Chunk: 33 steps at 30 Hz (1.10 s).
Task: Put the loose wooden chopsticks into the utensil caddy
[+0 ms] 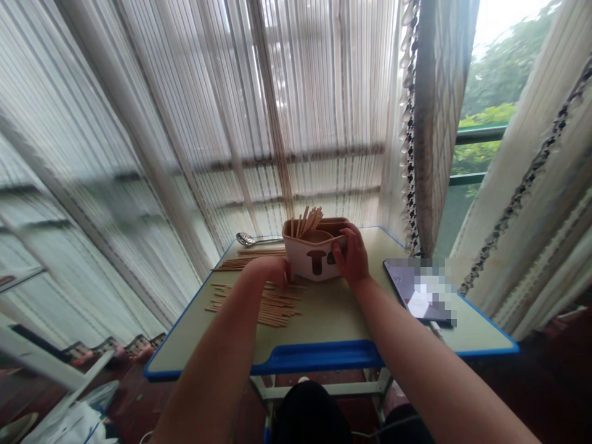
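Beige plastic holder [311,262] looks light, rigid; right hand [352,258] clasps its three-o'clock wall, left hand [274,270] rests on chopsticks [272,306], grip unclear.

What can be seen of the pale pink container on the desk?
The container is a pale pink box, plastic by its look, with a brown mushroom shape on its front. It stands upright at the far middle of the desk. Inside, dividers form compartments; wooden sticks lean in the left one. The right hand grips its right side; the left hand is beside its left corner.
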Available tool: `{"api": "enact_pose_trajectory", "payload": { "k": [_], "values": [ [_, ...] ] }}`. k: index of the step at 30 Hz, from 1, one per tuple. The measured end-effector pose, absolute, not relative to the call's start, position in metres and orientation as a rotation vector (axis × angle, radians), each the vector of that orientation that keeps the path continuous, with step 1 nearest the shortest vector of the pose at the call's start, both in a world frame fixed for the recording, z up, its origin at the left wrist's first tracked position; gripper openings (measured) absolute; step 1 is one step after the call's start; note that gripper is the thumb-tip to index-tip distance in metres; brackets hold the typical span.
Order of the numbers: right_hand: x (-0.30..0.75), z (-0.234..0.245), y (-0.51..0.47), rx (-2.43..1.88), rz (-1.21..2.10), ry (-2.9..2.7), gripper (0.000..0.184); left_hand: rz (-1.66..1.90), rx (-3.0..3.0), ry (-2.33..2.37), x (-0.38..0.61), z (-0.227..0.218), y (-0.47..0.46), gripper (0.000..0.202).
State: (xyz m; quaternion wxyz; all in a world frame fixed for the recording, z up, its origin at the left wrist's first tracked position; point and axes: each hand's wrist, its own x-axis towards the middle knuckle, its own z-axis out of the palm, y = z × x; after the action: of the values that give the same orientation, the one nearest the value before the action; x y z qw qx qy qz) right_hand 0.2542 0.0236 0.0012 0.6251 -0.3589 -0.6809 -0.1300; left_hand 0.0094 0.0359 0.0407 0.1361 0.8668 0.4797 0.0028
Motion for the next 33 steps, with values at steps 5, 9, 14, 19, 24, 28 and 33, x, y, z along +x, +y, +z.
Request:
{"api": "enact_pose_trajectory", "payload": {
  "k": [5,9,14,19,24,28,33],
  "values": [
    [0.254,0.002,0.021,-0.85,-0.319,-1.567,0.034,-0.024,2.476,1.29,0.025,0.04,0.031,0.018],
    [0.254,0.002,0.021,-0.874,-0.349,-1.551,0.035,-0.039,2.495,1.247,0.024,0.038,0.035,0.012],
    [0.253,0.003,0.022,-0.888,-0.417,-1.542,0.035,0.079,2.505,1.0,0.022,0.055,0.025,0.007],
    [0.253,0.005,0.022,-0.872,-0.434,-1.553,0.034,0.414,2.314,0.831,0.028,0.086,-0.001,0.018],
    [0.253,0.006,0.021,-0.851,-0.406,-1.55,0.032,1.142,2.01,0.77,0.034,0.097,-0.007,0.03],
    [0.253,0.007,0.021,-0.864,-0.399,-1.54,0.031,1.653,1.699,0.721,0.031,0.096,0.005,0.025],
    [0.253,0.005,0.021,-0.855,-0.409,-1.554,0.032,1.799,1.38,0.664,0.019,0.087,0.03,0.017]
  ]
}}
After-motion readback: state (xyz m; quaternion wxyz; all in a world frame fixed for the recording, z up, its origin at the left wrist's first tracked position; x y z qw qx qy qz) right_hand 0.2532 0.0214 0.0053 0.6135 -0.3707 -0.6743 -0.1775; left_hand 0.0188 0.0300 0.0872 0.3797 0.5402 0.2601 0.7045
